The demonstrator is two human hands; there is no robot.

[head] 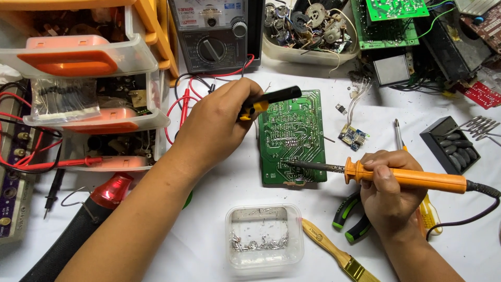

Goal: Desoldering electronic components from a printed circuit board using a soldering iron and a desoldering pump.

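Note:
A green circuit board (292,137) lies solder side up on the white table. My right hand (389,190) grips an orange-handled soldering iron (412,177), its metal tip resting on the board's lower left area. My left hand (214,125) holds a black and yellow tool (269,99) above the board's upper left corner. The tool's black end points right over the board's top edge.
A clear tub (264,235) of metal scraps and a brush (336,253) lie near me. Green-handled pliers (350,216) sit under my right hand. An analog multimeter (214,34), stacked drawers (88,83), a parts bowl (308,31) and spare boards (389,21) line the back.

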